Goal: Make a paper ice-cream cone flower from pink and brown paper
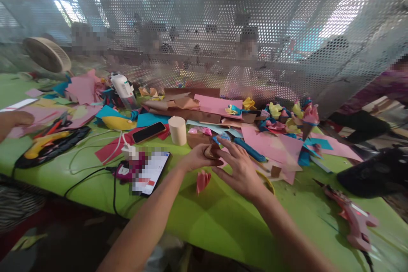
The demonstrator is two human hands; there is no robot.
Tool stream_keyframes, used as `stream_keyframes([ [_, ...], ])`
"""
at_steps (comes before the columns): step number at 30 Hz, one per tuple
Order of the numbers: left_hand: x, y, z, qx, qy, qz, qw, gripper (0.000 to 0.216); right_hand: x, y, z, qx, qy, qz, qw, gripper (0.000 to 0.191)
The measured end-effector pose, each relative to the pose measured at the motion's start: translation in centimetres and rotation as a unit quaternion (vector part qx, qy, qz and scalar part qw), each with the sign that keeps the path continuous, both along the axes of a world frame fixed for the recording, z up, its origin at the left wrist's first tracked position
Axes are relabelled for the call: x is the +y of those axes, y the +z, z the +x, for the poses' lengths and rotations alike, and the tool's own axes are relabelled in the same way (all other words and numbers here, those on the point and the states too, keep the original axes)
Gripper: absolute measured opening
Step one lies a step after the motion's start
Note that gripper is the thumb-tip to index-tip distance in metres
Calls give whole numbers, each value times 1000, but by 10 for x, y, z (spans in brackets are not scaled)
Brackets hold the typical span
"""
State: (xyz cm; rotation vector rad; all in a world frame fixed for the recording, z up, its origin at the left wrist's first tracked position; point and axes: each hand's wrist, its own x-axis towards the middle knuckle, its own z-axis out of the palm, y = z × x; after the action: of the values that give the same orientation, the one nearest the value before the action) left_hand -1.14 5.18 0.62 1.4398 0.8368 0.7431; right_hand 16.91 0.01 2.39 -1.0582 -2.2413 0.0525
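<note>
My left hand (201, 157) is closed around a small brown paper piece (213, 150), which looks rolled or cone-shaped. Beside it, my right hand (237, 168) is held with its fingers extended, the fingertips at or close to the brown piece. Just below the two hands, a folded pink paper petal shape (203, 181) rests on the green table (210, 225). Part of a yellow ring (267, 182) shows behind my right wrist. A cream cylinder (177, 130) stands upright behind my left hand.
A pink glue gun (353, 216) lies at the right, near a dark cylindrical object (369, 176). Two phones (153, 174), a power strip (123, 173) and cables lie left. Coloured paper sheets (267, 140) cover the back. Another person's hand (15, 122) is at far left.
</note>
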Motion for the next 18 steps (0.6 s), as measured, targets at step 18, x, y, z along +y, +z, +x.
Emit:
stream_keyframes([
  [18,2,-7,4,-65,-1,-1,998,38,1,2,2,88,27,-52,994,16],
])
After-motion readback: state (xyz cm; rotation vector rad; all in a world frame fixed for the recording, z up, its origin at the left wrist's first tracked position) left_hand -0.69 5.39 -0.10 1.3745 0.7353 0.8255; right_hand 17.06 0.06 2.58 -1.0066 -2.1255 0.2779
